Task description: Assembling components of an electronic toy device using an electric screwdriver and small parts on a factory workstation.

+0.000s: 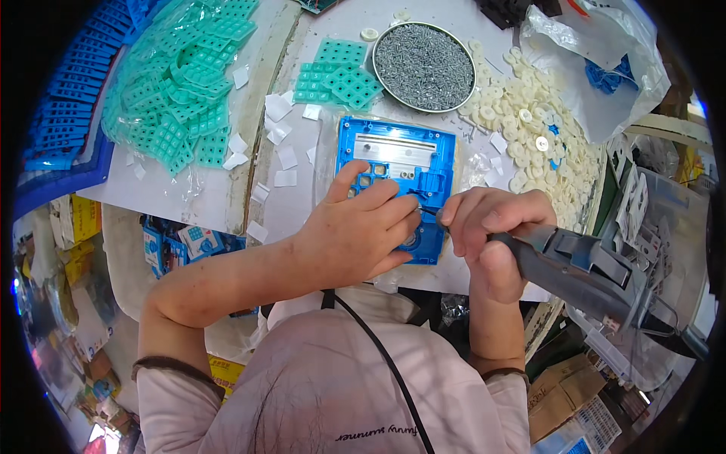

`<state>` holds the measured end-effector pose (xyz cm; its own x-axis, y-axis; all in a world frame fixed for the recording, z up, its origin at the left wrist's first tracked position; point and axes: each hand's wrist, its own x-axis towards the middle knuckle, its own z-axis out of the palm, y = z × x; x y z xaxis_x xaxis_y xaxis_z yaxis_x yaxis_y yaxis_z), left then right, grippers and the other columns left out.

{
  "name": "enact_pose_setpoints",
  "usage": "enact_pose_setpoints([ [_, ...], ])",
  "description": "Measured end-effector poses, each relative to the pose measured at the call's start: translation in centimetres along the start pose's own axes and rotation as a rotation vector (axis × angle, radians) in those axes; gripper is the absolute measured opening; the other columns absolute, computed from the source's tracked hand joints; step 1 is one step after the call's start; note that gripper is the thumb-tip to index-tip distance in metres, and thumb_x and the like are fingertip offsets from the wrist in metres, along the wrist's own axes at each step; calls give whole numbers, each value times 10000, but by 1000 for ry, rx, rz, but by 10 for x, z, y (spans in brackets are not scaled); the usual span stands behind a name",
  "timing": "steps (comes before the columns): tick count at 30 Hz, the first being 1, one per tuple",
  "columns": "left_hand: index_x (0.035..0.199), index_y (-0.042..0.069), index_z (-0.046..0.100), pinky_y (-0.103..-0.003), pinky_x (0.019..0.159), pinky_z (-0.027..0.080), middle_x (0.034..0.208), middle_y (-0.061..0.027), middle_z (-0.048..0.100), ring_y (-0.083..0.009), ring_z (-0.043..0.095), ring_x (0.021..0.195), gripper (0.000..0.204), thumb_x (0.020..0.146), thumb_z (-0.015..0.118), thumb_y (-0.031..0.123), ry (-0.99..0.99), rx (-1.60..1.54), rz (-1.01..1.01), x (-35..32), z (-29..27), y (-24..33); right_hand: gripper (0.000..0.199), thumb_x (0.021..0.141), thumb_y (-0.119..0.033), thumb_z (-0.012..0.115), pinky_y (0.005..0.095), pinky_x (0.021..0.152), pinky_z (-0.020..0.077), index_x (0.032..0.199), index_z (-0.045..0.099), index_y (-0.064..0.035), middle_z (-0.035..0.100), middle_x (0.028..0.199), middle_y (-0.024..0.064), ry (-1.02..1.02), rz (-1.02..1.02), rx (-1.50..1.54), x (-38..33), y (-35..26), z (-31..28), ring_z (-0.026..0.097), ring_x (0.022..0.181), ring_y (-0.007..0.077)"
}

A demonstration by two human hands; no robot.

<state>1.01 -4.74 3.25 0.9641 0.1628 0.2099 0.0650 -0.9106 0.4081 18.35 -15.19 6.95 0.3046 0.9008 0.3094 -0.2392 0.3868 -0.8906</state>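
A blue plastic housing point(344, 140) lies open side up in front of me, with a metal strip point(393, 153) and a group of square openings inside it. My left hand point(367, 216) grips it from above, fingers bent and pressed into its interior, little finger apart. My right hand point(495, 227) is closed around a dark grey power screwdriver point(567, 261), whose body slants out to the lower right. Its front end points into the housing beside my left fingertips. Fingers hide the tip and any screw under it.
A round tin of small screws point(425, 66) stands beyond the housing. Green keypad sheets point(340, 79) lie beside it, with a larger pile point(185, 91) further left. Cream round parts point(541, 129) spread rightwards near a plastic bag point(605, 68). White paper pieces point(281, 129) are scattered left.
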Motion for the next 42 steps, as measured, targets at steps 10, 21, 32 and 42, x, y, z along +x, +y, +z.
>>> enact_pose_setpoints([
  [10, 1046, 161, 711, -543, 1113, 232, 1111, 37, 564, -143, 493, 1163, 384, 777, 747, 431, 10, -55, 0, -5, -2, -3, 220, 861, 1, 697, 381, 739, 524, 1010, 536, -19, 602, 754, 94, -48, -8, -31, 3, 8, 5, 584, 675, 184],
  [21, 1052, 148, 703, -550, 1124, 226, 1121, 29, 564, -147, 491, 1173, 354, 797, 726, 393, -17, -20, 57, -9, 2, -6, 213, 883, -122, 711, 371, 647, 517, 928, 519, -41, 571, 645, 56, -160, -46, -240, 6, 17, 7, 541, 549, 170],
  [32, 1092, 109, 686, -443, 898, 447, 1093, -70, 645, -302, 595, 1010, 325, 772, 743, 108, 381, 13, -307, -53, -44, -53, 522, 873, -298, 779, 418, 783, 519, 1240, 506, -47, 582, 724, 39, 195, -155, -345, 3, -75, -21, 574, 616, 183],
  [42, 825, 79, 701, -424, 838, 456, 1002, -44, 688, -273, 604, 983, 51, 804, 714, 125, 378, 554, -370, -39, -96, -149, 712, 918, -108, 642, 436, 1036, 462, 1511, 280, 46, 602, 1200, 219, 574, -263, -862, -8, -59, -22, 598, 1148, 293],
])
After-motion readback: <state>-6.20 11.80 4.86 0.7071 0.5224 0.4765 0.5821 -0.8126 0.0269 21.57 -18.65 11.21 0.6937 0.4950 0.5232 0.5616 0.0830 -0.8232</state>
